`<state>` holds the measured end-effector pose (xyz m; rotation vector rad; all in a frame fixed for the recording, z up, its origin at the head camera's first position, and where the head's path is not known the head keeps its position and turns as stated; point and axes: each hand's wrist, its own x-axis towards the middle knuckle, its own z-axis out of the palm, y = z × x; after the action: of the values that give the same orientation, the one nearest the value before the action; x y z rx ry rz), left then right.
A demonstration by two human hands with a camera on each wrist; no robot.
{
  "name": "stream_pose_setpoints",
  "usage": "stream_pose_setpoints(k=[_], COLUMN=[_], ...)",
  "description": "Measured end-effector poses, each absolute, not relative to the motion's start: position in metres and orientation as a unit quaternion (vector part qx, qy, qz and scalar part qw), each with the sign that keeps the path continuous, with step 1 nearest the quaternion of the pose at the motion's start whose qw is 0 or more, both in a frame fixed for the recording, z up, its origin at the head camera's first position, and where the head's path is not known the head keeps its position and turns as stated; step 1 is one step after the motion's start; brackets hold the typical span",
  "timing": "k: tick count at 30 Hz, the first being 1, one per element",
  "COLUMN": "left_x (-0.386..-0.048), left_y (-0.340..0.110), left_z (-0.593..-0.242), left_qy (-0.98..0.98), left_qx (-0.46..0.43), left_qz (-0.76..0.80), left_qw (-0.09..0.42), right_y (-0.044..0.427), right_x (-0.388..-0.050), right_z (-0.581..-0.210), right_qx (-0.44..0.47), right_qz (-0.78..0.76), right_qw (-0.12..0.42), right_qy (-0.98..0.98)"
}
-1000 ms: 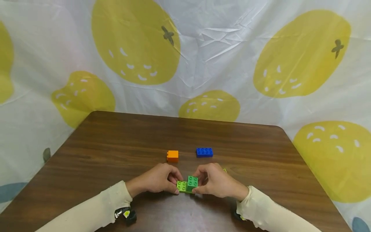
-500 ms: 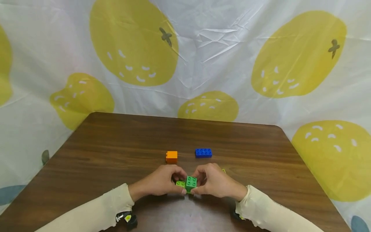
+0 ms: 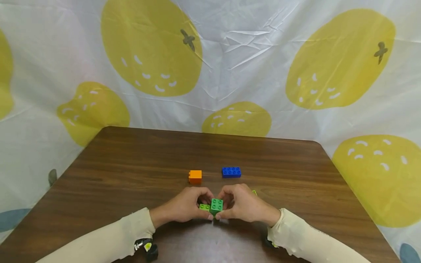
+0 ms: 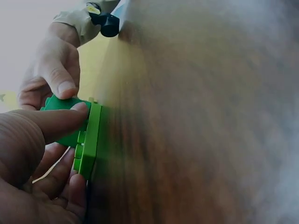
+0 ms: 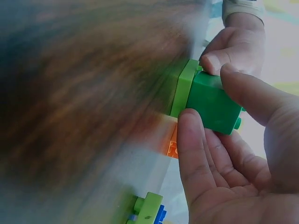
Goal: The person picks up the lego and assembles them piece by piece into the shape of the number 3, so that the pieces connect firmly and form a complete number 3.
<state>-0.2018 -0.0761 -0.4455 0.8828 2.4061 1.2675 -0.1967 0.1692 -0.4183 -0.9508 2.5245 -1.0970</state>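
A green square building brick sits on the right part of a lime-green flat brick on the table, in the head view. The left hand grips from the left, its thumb lying across the side of the green brick in the left wrist view and its fingers behind. From the right, the right hand pinches the green brick between thumb and fingers; the right wrist view shows the brick flush against the lime-green flat brick. The hands' thumbs nearly meet at the front.
Beyond the hands, an orange brick lies on its side, and right of it is a blue brick with its studs up. Another lime-green brick is mostly hidden behind the right hand. A lemon-print cloth hangs behind the table.
The left hand has slid right along the lime-green flat brick, its thumb now against the green brick. The right hand keeps its hold almost in place.
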Motion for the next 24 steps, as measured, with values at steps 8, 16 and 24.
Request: stream_pose_setpoints(k=[8, 16, 24], left_x=[-0.201, -0.200, -0.200], left_y=[-0.074, -0.076, -0.078], left_z=[-0.444, -0.444, -0.445], left_qy=[0.839, 0.840, 0.845], left_qx=[0.305, 0.309, 0.303], left_qz=[0.426, 0.423, 0.416], left_qw=[0.142, 0.144, 0.144], right_y=[0.170, 0.173, 0.181], right_x=[-0.198, -0.199, -0.202], right_z=[-0.418, -0.415, -0.402], right_qx=[-0.330, -0.326, -0.333], right_qz=[-0.376, -0.385, -0.395], right_qw=[0.119, 0.130, 0.117], right_qy=[0.858, 0.854, 0.848])
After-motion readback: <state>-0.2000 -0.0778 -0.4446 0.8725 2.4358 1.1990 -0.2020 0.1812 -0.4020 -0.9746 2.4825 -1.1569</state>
